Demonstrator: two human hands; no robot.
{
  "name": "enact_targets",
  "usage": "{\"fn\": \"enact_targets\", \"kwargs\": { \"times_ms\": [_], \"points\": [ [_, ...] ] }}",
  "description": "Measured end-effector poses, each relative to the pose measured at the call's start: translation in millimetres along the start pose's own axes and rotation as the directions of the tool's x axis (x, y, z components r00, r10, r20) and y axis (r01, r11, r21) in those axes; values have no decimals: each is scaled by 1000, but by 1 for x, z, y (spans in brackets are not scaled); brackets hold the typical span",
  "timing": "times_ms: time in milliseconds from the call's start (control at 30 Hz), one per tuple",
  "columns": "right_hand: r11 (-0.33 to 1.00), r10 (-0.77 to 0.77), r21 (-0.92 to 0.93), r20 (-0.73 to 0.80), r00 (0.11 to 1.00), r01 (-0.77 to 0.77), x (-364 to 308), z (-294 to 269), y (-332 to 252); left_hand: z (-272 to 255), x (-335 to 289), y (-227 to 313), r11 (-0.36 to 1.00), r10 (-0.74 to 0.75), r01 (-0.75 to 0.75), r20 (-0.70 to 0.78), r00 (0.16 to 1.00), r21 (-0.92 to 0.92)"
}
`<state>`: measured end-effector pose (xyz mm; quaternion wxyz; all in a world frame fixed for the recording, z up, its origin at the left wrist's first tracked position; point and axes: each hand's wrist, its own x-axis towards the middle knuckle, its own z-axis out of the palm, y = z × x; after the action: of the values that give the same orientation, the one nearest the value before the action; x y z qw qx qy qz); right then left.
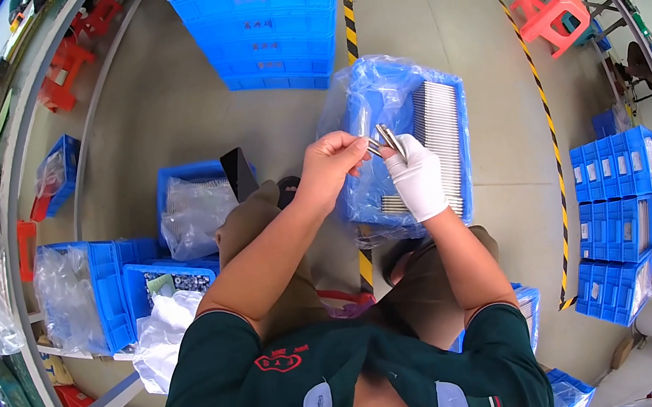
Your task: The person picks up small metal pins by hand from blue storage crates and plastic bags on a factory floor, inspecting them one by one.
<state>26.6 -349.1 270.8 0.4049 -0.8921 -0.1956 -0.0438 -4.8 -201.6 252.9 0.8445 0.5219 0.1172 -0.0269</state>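
Note:
My left hand (331, 170) is bare, its thumb and fingers pinched on the end of a slim shiny metal rod (373, 146). Close beside it, my right hand (418, 180), in a white glove, grips several silvery metal rods (390, 140) that stick out past the fingertips. Both hands are over a blue plastic bin (460, 110) lined with clear plastic film (361, 104). Along the bin's right side runs a long stacked row of similar rods (441, 130). A few more rods (393, 204) lie at its near left, partly covered by film.
Tall stacked blue crates (257, 35) stand ahead. At left are a bin with bagged parts (196, 215), a dark phone-like slab (238, 175) and a bin of small metal parts (176, 280). Stacked blue bins (616, 230) and a red stool (552, 14) stand right, beyond striped floor tape (556, 167).

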Motion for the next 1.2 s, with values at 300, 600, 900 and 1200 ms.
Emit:
{"fn": "enact_targets", "kwargs": {
  "times_ms": [300, 600, 900, 1200],
  "points": [
    [967, 136, 210, 46, 990, -142, 5, -3, 1, 4, 1, 2, 997, 51, -54, 42, 998, 53],
    [990, 72, 109, 116, 991, -84, 8, -15, -6, 1, 7, 10, 994, 102, -101, -29, 994, 38],
    [995, -63, -78, 85, 994, 70, 3, -15, -13, -6, 6, 10, 997, 50, -49, -3, 999, 65],
    [985, -115, -126, 27, 993, 117, 0, -10, -14, -1, 1, 3, 987, 155, -154, -6, 988, 48]
  ]
}}
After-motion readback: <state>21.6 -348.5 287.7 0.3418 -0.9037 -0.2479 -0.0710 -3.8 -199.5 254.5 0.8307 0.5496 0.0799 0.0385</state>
